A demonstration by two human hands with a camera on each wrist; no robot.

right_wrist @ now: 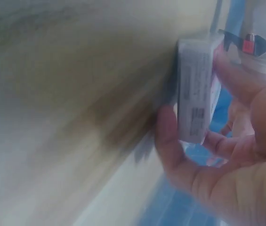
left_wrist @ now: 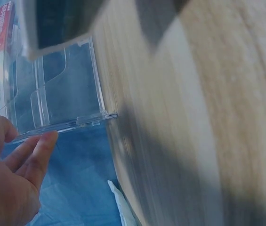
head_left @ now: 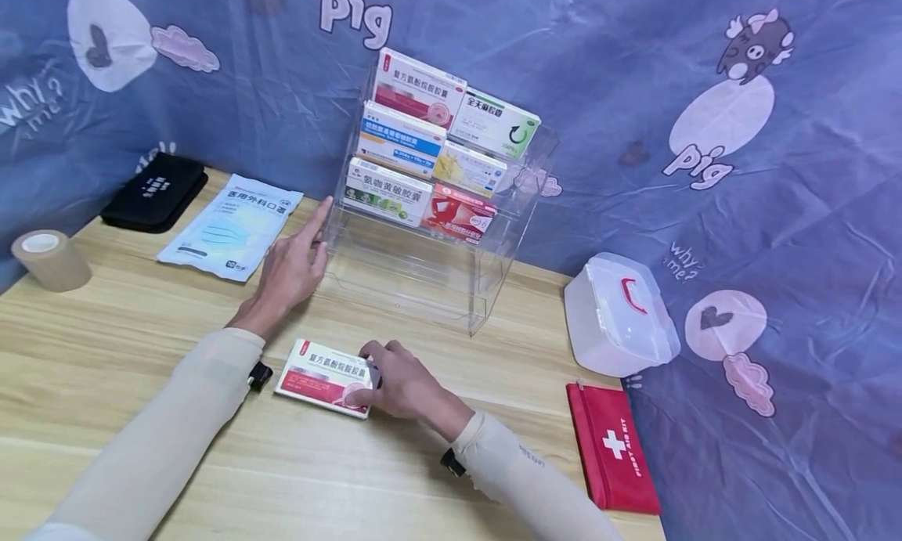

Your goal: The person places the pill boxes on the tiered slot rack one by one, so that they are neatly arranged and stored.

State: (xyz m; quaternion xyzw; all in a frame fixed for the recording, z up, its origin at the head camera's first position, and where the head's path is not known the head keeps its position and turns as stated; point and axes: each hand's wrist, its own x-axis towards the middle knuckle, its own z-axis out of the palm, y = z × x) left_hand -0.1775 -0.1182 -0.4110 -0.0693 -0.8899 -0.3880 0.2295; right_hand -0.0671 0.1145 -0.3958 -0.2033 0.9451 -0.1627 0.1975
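Note:
A clear acrylic display rack (head_left: 402, 279) stands at the back of the table, with several medicine boxes (head_left: 420, 87) on its upper tiers. My left hand (head_left: 290, 271) is at the rack's left side; in the left wrist view the side panel (left_wrist: 71, 125) lies between the thumb and the straighter fingers. In front of the rack, my right hand (head_left: 405, 384) grips the right end of a white and red medicine box (head_left: 317, 373), its printed face up. The right wrist view has the box's end (right_wrist: 196, 89) between thumb and fingers. Whether the box touches the table cannot be told.
Left of the rack lie a mask packet (head_left: 229, 228) and a black zip case (head_left: 156, 192), with a tape roll (head_left: 55, 263) nearer. To the right are a white lidded box (head_left: 609, 322) and a red first aid pouch (head_left: 611, 451). A blue printed cloth (head_left: 613, 173) hangs behind.

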